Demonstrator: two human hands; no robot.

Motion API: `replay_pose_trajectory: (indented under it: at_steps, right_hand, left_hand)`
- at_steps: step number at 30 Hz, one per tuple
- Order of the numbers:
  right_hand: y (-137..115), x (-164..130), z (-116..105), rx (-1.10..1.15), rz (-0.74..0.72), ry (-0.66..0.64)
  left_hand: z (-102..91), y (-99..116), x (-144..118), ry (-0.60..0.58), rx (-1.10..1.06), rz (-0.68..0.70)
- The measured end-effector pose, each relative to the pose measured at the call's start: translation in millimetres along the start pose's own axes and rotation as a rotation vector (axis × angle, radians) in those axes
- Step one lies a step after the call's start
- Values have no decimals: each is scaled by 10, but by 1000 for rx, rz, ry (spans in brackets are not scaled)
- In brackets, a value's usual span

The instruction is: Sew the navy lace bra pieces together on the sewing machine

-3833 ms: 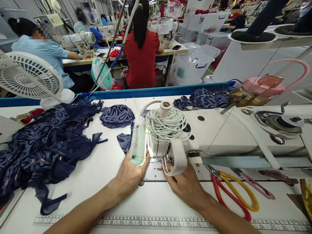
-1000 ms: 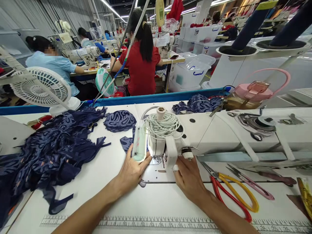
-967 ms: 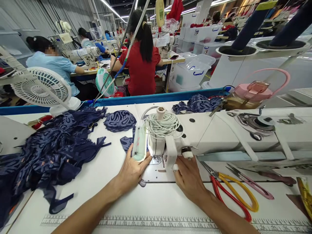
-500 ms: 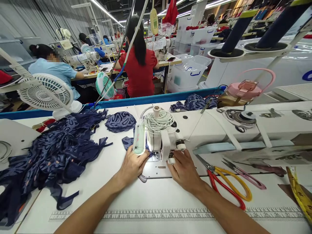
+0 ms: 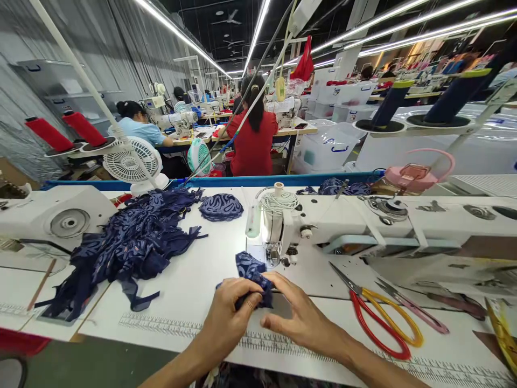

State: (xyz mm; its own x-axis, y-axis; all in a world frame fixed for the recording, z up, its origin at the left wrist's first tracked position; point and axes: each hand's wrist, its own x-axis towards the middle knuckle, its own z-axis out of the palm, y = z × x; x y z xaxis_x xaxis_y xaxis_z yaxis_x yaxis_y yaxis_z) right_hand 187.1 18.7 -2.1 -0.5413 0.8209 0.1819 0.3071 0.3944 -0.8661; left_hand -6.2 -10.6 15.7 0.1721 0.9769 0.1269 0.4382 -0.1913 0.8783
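Observation:
A small navy patterned fabric piece (image 5: 248, 263) is held just in front of the sewing machine's needle area (image 5: 273, 253). My left hand (image 5: 228, 312) is closed on it, thumb pressed along the fabric's near side. Against the fabric's right edge rest the fingertips of my right hand (image 5: 302, 318), whose thumb stands apart from the fingers. Part of the cloth is hidden by my fingers. Behind it, a navy patterned cup piece (image 5: 221, 207) lies flat on the table.
A heap of navy fabric pieces (image 5: 137, 231) covers the left side. Red-and-yellow-handled scissors (image 5: 379, 318) and pink-handled snips (image 5: 420, 310) lie to the right. A printed ruler (image 5: 161, 326) runs along the front edge. A person in red (image 5: 254, 140) sits beyond the table.
Both hands have come from beside the needle area toward me, bringing the fabric piece out from the machine. My right hand has left the machine's head. The view has tilted up and shifted left.

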Motion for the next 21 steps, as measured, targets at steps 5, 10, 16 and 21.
replay_pose_trajectory:
  at_steps: [5, 10, 16, 21]
  right_hand:
    - [-264, -101, -118, 248, 155, -97]
    - [-312, -199, -362, 238, 246, -169]
    - [-290, -332, -393, 185, 285, -207]
    - [-260, -356, -291, 260, 332, -200]
  left_hand:
    - [-124, 206, -28, -194, -105, -88]
    - [-152, 232, 13, -314, -224, -215]
    - [-67, 204, -22, -374, -264, -221]
    - [-90, 175, -41, -376, -185, -134]
